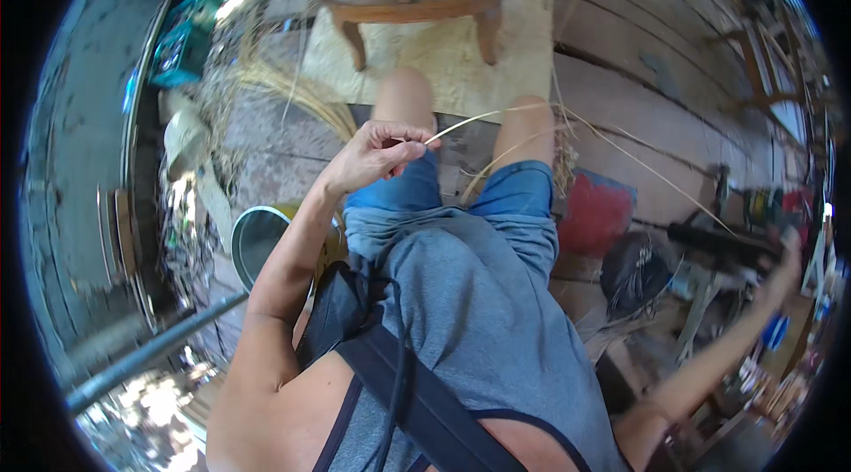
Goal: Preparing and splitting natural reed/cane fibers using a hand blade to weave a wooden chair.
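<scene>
My left hand [386, 153] is closed in a pinch above my left knee, holding one end of a thin pale cane strand [479, 117]. From the fingers the strand arches over my right knee, then runs off toward the lower right. Another length of it curls down between my thighs. Far out to the right, my right hand [782, 250] is smeared by motion beside a long dark bar [722, 243]; its fingers cannot be read. A wooden chair [417, 2] with a woven seat stands in front of my knees.
Under the chair lies a pale mat [532, 38]. Left of my legs are a bundle of cane strands [297, 95], a yellow bucket [266, 215] and teal crates [180, 54]. To the right sit a red block-like object [596, 213] and a dark rounded bundle [636, 268].
</scene>
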The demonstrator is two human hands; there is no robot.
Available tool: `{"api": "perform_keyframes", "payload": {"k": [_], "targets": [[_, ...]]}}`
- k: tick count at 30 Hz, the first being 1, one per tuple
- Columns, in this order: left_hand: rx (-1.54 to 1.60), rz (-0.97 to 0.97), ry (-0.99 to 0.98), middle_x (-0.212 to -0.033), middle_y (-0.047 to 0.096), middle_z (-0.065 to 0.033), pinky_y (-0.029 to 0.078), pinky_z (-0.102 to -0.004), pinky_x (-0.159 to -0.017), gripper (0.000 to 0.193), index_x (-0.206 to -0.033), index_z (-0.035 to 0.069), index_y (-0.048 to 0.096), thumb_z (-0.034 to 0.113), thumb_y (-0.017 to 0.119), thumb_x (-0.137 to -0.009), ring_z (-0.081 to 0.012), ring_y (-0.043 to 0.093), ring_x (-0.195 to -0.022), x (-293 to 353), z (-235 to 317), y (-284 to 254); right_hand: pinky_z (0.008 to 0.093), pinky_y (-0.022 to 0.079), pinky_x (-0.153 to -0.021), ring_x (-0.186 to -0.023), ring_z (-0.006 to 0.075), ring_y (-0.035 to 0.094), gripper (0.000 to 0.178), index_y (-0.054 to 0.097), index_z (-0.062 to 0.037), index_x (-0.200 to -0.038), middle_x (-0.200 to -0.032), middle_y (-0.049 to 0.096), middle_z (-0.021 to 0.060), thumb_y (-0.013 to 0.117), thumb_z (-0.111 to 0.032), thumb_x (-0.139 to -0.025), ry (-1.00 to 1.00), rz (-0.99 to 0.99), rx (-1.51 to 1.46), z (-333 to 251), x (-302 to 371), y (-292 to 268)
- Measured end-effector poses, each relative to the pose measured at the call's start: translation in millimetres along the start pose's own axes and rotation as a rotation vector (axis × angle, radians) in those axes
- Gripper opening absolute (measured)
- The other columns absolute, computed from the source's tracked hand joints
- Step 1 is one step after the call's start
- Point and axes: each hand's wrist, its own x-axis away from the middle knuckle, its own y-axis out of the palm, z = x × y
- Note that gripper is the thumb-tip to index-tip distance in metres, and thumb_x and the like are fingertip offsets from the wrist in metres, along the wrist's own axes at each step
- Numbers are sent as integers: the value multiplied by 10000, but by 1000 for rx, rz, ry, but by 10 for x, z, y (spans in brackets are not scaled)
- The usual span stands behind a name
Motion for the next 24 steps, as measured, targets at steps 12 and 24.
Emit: {"api": "perform_keyframes", "payload": {"k": [12,24], "targets": [[10,-265,-120,-752,601,32,443,-179,-520,188,-1020,32,700,187,621,-950,-17,510,-596,-426,55,866,205,421,-397,-685,178,680,355,608,-27,-1071,-896,693,123,515,-359,-987,427,-736,-962,-32,2231,2891],[80,-315,-292,-723,635,24,499,-168,-541,196,-957,28,706,215,657,-924,-32,592,-624,-443,152,633,213,453,-438,-795,230,696,370,621,2,-1088,-922,686,160,515,-341,-994,340,-586,-995,121,1598,2520]]}}
